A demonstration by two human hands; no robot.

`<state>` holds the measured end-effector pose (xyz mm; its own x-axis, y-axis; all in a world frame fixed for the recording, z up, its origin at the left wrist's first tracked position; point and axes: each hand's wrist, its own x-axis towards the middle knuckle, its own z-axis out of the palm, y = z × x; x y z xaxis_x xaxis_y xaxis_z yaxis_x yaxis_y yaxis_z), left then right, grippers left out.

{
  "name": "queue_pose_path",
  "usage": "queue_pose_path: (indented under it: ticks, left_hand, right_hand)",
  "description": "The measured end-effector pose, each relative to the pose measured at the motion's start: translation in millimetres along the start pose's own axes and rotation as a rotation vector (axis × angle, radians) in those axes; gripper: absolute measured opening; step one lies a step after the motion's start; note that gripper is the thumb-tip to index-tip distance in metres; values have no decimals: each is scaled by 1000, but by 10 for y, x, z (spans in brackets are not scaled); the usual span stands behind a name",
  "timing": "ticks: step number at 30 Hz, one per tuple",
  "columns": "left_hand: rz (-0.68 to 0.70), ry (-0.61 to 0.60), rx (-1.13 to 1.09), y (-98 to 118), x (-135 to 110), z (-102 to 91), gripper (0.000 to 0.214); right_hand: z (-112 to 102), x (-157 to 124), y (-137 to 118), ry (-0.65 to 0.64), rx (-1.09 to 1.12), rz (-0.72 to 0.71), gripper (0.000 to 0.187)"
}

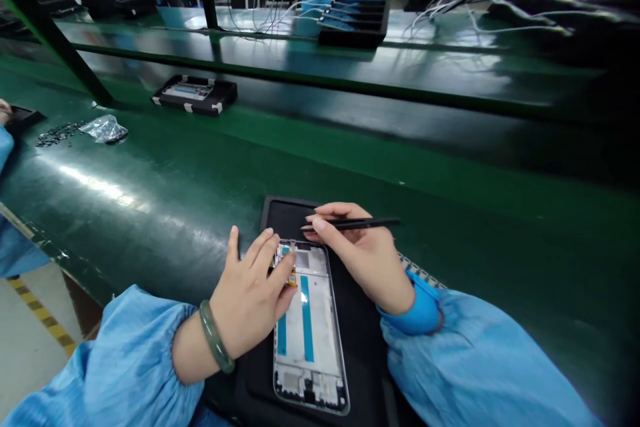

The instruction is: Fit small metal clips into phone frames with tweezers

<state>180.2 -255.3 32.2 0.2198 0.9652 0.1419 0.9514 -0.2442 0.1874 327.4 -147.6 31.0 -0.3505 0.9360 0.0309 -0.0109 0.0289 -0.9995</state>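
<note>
A phone mid-frame (323, 320) with a silvery inner face and blue strips lies on a black tray (360, 360) in front of me. My left hand (255, 283) rests over its upper left edge, fingers spread, the fingertips touching the top part. Close to that thumb and index finger is a small orange flex cable (292, 278), partly hidden by them. Black tweezers (370, 221) are gripped in my right hand (363, 250), just above the top end of the phone frame. Their tips point left.
Another phone frame (190, 90) sits in a black holder (227, 95) farther back. To the left are a plastic bag (105, 128) and small black parts (57, 135). A slotted black rack (355, 23) and white cables (495, 0) stand beyond. Other people work nearby.
</note>
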Motion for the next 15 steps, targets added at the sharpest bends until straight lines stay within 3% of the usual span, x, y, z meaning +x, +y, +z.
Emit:
queue_pose_path:
  ticks: [5,15]
  left_hand:
    - [-19,-9,-25,-7,-6,-1,36]
    - [6,21,52,25,-17,37,39]
  right_hand:
    - [-4,7,91,-88,-135,-14,24]
    - [-4,-37,82,-120,-248,-66,18]
